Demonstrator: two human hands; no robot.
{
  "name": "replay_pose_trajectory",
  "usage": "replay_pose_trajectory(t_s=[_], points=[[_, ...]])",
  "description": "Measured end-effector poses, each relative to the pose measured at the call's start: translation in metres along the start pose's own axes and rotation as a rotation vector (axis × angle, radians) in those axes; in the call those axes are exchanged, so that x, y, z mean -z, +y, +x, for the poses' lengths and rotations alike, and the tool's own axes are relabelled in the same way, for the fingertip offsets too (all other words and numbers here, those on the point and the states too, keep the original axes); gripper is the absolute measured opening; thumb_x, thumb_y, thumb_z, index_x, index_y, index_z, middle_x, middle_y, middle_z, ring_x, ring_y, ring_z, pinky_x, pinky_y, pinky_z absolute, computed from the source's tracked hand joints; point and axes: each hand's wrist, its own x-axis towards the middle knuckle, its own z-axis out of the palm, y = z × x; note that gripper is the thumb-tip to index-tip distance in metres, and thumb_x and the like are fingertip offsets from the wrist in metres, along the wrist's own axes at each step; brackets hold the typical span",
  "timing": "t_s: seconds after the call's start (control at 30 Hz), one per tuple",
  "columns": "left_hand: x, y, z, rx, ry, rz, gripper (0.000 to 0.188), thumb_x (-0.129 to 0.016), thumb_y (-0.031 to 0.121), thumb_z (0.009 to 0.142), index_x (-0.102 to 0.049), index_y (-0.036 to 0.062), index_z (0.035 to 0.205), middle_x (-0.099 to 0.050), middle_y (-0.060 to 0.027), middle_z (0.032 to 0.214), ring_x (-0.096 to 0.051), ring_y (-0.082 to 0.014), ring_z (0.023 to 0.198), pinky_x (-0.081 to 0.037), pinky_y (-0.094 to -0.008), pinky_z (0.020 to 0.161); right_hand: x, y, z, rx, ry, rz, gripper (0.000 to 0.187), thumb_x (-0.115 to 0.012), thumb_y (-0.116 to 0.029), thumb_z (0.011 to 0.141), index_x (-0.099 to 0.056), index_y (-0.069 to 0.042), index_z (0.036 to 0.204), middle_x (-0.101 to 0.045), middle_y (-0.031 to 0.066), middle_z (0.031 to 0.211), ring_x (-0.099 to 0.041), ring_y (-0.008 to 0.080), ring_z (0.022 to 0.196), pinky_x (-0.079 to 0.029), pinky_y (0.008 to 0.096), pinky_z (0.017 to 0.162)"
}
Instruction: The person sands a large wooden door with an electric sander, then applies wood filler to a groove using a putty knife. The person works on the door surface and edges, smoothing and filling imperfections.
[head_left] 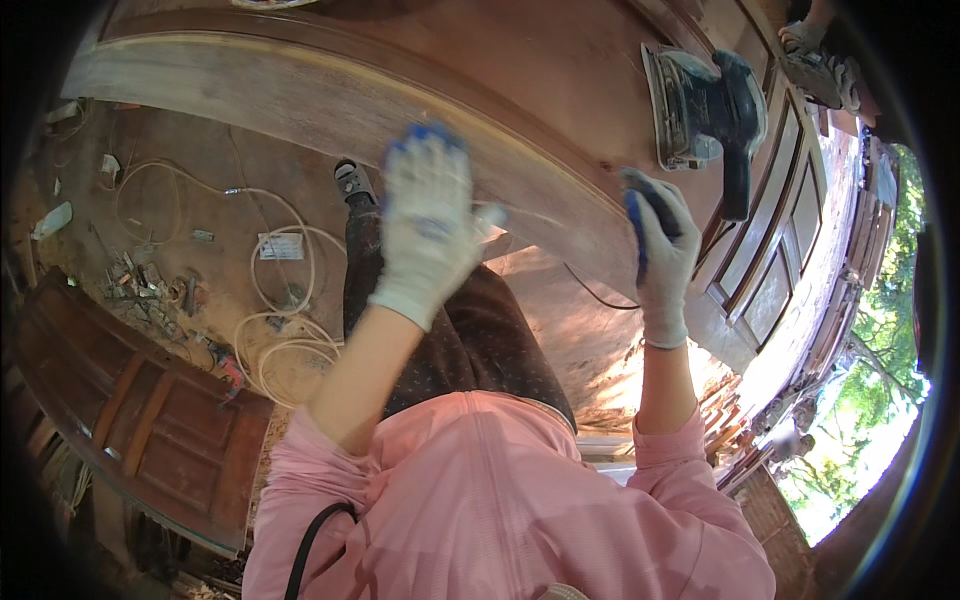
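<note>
A large arched wooden door panel [420, 95] lies across in front of me. My left hand [430, 225], in a white glove with blue fingertips, is motion-blurred against the panel's near edge. A pale scrap sticks out beside its thumb, and I cannot tell what it is. My right hand [662, 250], in the same kind of glove, curls its fingers over the panel's near edge further right. A dark electric sander [712, 110] rests on the panel, just beyond my right hand.
Coils of white hose [285, 300] and small debris lie on the dirt floor at left. A dark panelled door [150, 420] lies at lower left, and another panelled door [775, 260] at right. Another person's sandalled feet [815, 55] stand at top right.
</note>
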Motion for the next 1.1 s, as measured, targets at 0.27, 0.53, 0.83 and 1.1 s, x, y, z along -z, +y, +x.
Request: replay_pose_trajectory(t_s=[0.27, 0.53, 0.83, 1.1], points=[[-0.019, 0.134, -0.069, -0.690, 0.031, -0.814, 0.054, -0.068, 0.041, 0.092, -0.063, 0.0027, 0.130, -0.060, -0.0186, 0.140, -0.055, -0.0334, 0.133, -0.039, -0.0478, 0.118, 0.052, 0.007, -0.026, -0.073, 0.048, 0.072, 0.023, -0.066, 0.001, 0.098, -0.073, 0.007, 0.119, -0.070, 0.0079, 0.116, -0.065, 0.0124, 0.109, -0.052, 0.0254, 0.097], [0.007, -0.096, 0.053, -0.037, 0.758, -0.340, 0.031, -0.064, 0.009, 0.096, -0.064, 0.0056, 0.127, -0.065, -0.0162, 0.124, -0.056, -0.0389, 0.124, -0.042, -0.0515, 0.109, -0.043, 0.027, -0.025, 0.347, -0.227, -0.412, 0.025, -0.074, -0.007, 0.088, -0.079, -0.008, 0.112, -0.070, 0.0086, 0.106, -0.065, 0.0253, 0.097, -0.052, 0.0353, 0.084], [-0.022, -0.132, 0.110, 0.127, 0.607, -0.094, 0.028, -0.064, 0.023, 0.094, -0.065, 0.0089, 0.118, -0.067, -0.0144, 0.118, -0.060, -0.0340, 0.116, -0.045, -0.0494, 0.104, -0.093, 0.036, 0.000, 0.748, -0.237, -0.609, 0.023, -0.075, -0.018, 0.082, -0.080, -0.021, 0.105, -0.066, 0.0006, 0.103, -0.059, 0.0252, 0.092, -0.051, 0.0413, 0.082], [-0.021, -0.126, 0.110, 0.111, 0.644, -0.096, 0.027, -0.064, 0.024, 0.094, -0.066, 0.0086, 0.116, -0.067, -0.0144, 0.116, -0.060, -0.0346, 0.115, -0.044, -0.0493, 0.104, -0.087, 0.041, 0.013, 0.923, -0.301, -0.689, 0.027, -0.075, -0.019, 0.079, -0.079, -0.026, 0.105, -0.063, -0.0027, 0.104, -0.058, 0.0227, 0.092, -0.049, 0.0405, 0.082]])
